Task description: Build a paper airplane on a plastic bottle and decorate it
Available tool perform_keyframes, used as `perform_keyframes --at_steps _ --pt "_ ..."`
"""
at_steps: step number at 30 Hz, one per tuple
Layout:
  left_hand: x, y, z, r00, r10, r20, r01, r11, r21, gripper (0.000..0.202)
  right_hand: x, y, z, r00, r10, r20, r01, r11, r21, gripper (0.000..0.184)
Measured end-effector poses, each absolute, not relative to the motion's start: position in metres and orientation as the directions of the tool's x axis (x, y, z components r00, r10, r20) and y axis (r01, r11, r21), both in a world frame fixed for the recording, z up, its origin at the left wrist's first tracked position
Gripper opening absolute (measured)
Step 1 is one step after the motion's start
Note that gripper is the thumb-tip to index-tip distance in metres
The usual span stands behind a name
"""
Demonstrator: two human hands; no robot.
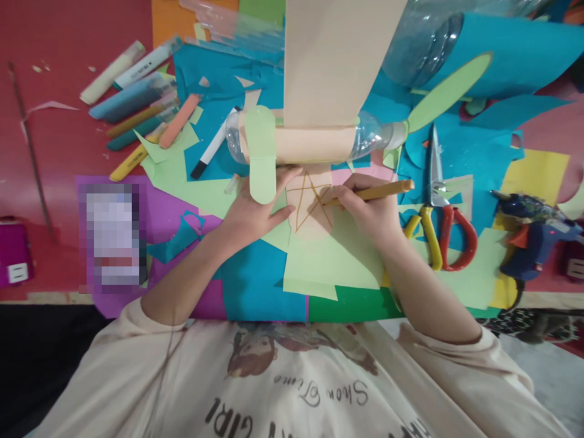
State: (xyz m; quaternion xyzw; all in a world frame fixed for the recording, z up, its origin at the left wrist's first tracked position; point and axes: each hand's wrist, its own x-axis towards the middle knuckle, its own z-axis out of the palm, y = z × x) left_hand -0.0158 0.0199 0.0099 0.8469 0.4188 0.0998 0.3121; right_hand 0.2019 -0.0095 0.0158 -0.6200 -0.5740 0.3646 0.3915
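Observation:
My right hand grips an ochre marker, its tip against a peach piece of paper. Brown-yellow lines on that paper form a star shape. My left hand lies flat at the paper's left edge with the thumb apart; a light green rounded strip covers part of its fingers. Just beyond both hands a clear plastic bottle lies on its side, wrapped in peach paper, with a green leaf-shaped strip at its neck. Under the peach piece is light green paper.
Scissors with yellow and red handles lie right of my right hand, and a blue glue gun farther right. Several markers lie at the upper left, above a blurred phone. A large peach sheet rises behind the bottle.

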Motion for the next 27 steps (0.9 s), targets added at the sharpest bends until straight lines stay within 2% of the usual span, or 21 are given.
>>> perform_keyframes --at_steps 10,19,27 --pt "-0.0156 0.0195 0.0092 0.633 0.77 -0.081 0.641 -0.464 0.611 0.056 0.2034 -0.0095 0.016 0.052 0.998 -0.035 0.486 -0.056 -0.872 0.029" --pt "-0.0167 0.0196 0.0072 0.631 0.772 -0.074 0.641 -0.466 0.609 0.056 0.2039 -0.0091 0.0177 0.037 0.999 -0.024 0.447 -0.038 -0.894 0.027" --pt "-0.0165 0.0197 0.0084 0.63 0.772 -0.085 0.645 -0.46 0.61 0.055 0.2096 -0.0098 0.0214 -0.05 0.989 -0.138 0.498 -0.095 -0.862 0.029"
